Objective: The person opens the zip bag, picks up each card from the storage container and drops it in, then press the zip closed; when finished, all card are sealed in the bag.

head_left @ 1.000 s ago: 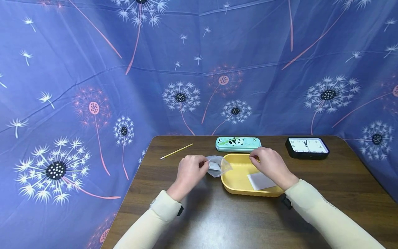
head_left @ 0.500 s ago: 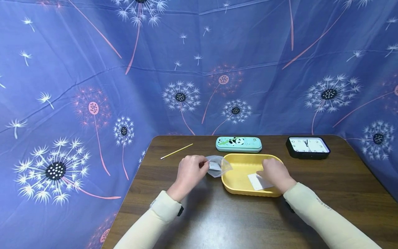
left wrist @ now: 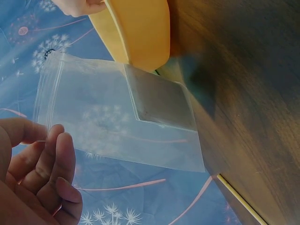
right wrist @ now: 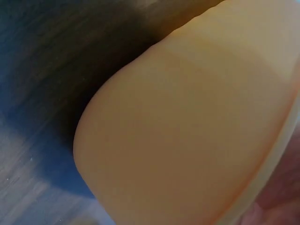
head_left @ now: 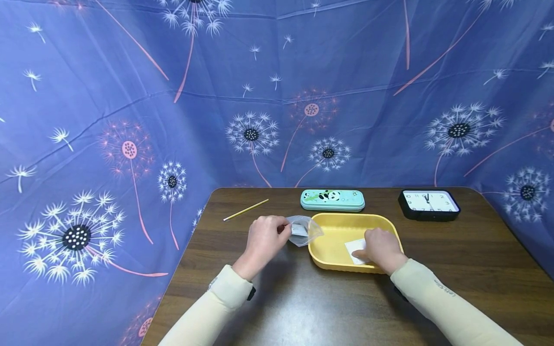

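My left hand [head_left: 268,238] pinches the zip-lock bag [left wrist: 98,108] by its seal edge, with thumb and forefinger. Inside the clear bag lies a flat square card [left wrist: 161,101], whitish in the head view and grey in the left wrist view. My right hand [head_left: 383,247] reaches down into the yellow basket [head_left: 352,218], its thumb lying over a white card [head_left: 352,246] on the bottom. The back of the hand hides its other fingers and the card's right part. In the right wrist view the basket wall covers nearly all of that hand.
Behind the basket lies a turquoise panda pencil case [head_left: 332,200]. A black-framed clock [head_left: 428,204] stands at the back right, and a yellow pencil [head_left: 245,210] at the back left. A blue dandelion-print cloth [head_left: 277,120] hangs behind the wooden table [head_left: 303,307].
My right hand has come down from above the basket's far side onto the white card. The left hand keeps the bag in the same place.
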{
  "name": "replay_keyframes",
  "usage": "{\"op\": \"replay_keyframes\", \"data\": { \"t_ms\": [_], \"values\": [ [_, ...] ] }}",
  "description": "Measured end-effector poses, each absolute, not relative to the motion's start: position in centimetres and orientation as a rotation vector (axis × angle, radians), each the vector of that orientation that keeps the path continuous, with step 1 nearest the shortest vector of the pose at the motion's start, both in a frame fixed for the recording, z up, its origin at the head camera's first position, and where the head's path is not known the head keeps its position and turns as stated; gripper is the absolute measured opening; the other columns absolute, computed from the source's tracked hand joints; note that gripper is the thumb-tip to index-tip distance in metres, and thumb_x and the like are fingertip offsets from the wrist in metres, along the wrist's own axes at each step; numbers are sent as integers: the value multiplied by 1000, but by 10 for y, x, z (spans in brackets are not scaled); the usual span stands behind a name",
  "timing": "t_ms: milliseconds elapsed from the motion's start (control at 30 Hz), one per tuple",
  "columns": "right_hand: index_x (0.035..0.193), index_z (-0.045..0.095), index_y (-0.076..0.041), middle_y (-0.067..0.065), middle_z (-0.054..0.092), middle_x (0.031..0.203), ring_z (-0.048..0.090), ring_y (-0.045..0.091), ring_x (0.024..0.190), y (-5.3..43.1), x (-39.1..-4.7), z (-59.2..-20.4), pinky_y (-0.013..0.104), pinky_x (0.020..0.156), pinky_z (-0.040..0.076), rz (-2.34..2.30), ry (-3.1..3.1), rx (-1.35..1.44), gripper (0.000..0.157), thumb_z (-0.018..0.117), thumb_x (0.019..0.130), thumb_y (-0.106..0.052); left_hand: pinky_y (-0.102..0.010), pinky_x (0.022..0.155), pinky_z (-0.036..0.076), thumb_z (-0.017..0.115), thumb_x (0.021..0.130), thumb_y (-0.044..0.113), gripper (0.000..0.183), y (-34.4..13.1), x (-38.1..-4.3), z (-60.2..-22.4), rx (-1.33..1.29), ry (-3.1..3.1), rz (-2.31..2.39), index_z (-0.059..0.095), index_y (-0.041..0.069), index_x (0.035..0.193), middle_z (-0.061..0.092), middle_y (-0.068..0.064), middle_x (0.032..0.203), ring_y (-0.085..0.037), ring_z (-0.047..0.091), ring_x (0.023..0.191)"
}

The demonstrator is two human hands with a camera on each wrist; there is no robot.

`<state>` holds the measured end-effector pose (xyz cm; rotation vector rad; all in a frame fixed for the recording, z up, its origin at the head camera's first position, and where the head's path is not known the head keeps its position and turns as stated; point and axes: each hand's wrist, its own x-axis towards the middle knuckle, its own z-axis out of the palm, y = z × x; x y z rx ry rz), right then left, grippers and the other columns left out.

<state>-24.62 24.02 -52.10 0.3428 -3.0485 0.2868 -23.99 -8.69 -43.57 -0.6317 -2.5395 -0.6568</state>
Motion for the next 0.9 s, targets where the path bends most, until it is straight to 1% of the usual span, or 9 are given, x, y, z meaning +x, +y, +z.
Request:
{"op": "replay_keyframes", "data": {
  "t_ms": [133,300,433,533,633,733,800,900],
  "values": [
    [62,50,-10,1,44,55,43,18,51,241,-248,-522,34,49,36,279,-3056,329,57,92,73,-47,-28,52,42,71,89,12,15,-87,-240,-436,-633,-2534,-661,80,20,79,61,14,63,-5,51,55],
    [63,51,-9,3,46,58,45,19,52,242,-250,-521,37,47,43,241,-3045,297,56,95,70,-42,-28,52,41,71,88,12,15,-87,-240,-436,-634,-2529,-654,79,20,79,60,14,62,-5,51,55],
    [67,56,-6,4,46,61,47,21,54,242,-250,-517,41,46,46,200,-3032,274,50,96,69,-36,-28,52,41,71,88,12,15,-87,-241,-437,-634,-2526,-653,79,20,79,60,14,62,-5,51,55],
    [74,63,-1,6,49,63,49,22,55,241,-250,-512,42,48,49,160,-3028,263,45,96,71,-32,-28,52,42,71,88,12,15,-88,-241,-437,-634,-2529,-655,79,20,79,61,14,62,-5,51,55],
    [85,68,5,10,54,69,52,23,59,240,-251,-505,44,51,51,148,-3030,249,43,95,73,-26,-28,52,42,70,88,12,16,-87,-241,-437,-630,-2535,-655,79,21,79,60,14,62,-5,51,55],
    [91,70,5,12,61,74,56,23,62,238,-252,-500,46,53,52,194,-3010,241,36,93,76,-18,-28,52,42,70,88,12,15,-87,-242,-437,-632,-2535,-656,79,20,79,60,14,62,-5,51,55],
    [89,71,4,12,64,75,56,23,62,238,-253,-496,46,52,50,242,-2974,252,28,91,78,-12,-28,52,42,70,88,12,15,-87,-242,-437,-634,-2532,-658,79,20,79,60,14,62,-5,51,54],
    [85,73,0,10,65,73,57,22,60,236,-252,-490,44,49,48,299,-2910,277,17,87,80,-7,-28,52,42,71,89,12,15,-87,-242,-437,-634,-2530,-658,79,20,80,61,14,62,-5,51,54]
  ]
}}
